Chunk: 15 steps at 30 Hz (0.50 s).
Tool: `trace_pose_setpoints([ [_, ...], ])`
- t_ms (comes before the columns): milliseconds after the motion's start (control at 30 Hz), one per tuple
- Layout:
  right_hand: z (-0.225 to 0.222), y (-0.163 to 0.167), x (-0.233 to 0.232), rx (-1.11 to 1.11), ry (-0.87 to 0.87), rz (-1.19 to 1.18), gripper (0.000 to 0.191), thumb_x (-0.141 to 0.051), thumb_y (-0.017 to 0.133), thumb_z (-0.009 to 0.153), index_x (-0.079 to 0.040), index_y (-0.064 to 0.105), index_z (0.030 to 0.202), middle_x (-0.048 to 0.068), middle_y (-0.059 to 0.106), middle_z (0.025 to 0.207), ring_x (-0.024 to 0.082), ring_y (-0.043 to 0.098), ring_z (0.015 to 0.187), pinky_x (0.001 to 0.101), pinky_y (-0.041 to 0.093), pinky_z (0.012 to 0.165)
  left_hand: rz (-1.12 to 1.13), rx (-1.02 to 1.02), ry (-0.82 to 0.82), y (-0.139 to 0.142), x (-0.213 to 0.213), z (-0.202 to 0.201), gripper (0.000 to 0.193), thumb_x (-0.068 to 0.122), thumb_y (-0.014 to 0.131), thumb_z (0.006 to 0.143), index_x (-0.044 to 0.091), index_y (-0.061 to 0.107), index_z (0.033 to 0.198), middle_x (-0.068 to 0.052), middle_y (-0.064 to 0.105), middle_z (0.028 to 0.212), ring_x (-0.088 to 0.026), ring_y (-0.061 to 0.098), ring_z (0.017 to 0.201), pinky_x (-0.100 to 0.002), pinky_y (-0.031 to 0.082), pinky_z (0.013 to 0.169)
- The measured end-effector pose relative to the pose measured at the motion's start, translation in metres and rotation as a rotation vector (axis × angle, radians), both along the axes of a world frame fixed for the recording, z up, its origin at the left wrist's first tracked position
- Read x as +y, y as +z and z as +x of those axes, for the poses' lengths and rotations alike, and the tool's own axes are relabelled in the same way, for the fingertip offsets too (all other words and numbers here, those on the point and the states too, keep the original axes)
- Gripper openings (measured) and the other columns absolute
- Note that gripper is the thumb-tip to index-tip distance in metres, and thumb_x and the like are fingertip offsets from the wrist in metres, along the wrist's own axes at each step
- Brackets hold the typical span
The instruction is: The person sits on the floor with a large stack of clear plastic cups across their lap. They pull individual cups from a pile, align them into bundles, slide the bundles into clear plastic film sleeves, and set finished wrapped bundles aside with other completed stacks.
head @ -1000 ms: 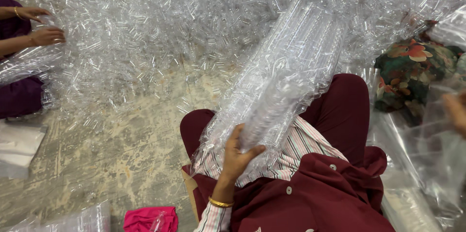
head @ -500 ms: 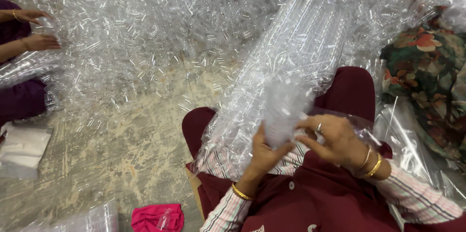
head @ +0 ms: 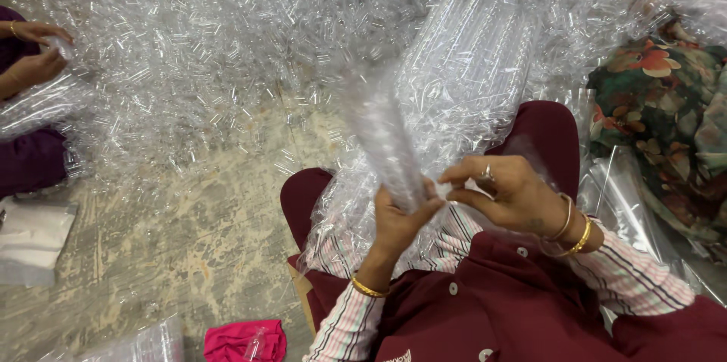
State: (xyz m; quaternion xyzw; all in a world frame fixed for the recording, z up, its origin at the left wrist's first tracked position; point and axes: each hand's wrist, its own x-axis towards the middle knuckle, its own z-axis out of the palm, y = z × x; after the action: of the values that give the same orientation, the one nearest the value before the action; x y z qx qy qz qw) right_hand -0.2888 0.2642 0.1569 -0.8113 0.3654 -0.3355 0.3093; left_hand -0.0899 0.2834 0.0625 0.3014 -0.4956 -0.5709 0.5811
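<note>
Mostly worn concrete floor (head: 174,248), clear tubes (head: 227,51) heaped

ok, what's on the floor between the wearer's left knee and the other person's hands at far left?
Head view: scattered clear plastic tubes over bare mottled concrete floor, between left knee and the co-worker's hands.
</note>
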Motion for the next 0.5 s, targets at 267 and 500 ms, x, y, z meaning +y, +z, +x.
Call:
trace_pose_setpoints([
  [267,-0.023,0.019,-0.014,0.024,-0.200,0.062,0.021,-0.009,0.079,0.085,-0.008,0.077,0.106,0.003,0.070,0.078,0.010,0.064,0.059,0.0275,0.050,0.053,-0.121,0.046,0.333,0.007,-0.025,0.053,0.028,-0.009,0.074,0.085,0.003,0.063,0.108,-0.008,0.068,0.096,-0.013,0.066,0.082,-0.026,0.059,0.068],
  [500,-0.067,0.018,-0.030,0.012,-0.282,0.040,0.019,-0.004,0.081,0.086,-0.004,0.078,0.104,0.006,0.069,0.085,0.012,0.056,0.070,0.0273,0.046,0.062,-0.079,0.165,0.512,0.030,-0.032,0.082,0.044,-0.012,0.071,0.083,0.003,0.054,0.121,-0.009,0.065,0.094,-0.014,0.064,0.076,-0.027,0.054,0.062],
])
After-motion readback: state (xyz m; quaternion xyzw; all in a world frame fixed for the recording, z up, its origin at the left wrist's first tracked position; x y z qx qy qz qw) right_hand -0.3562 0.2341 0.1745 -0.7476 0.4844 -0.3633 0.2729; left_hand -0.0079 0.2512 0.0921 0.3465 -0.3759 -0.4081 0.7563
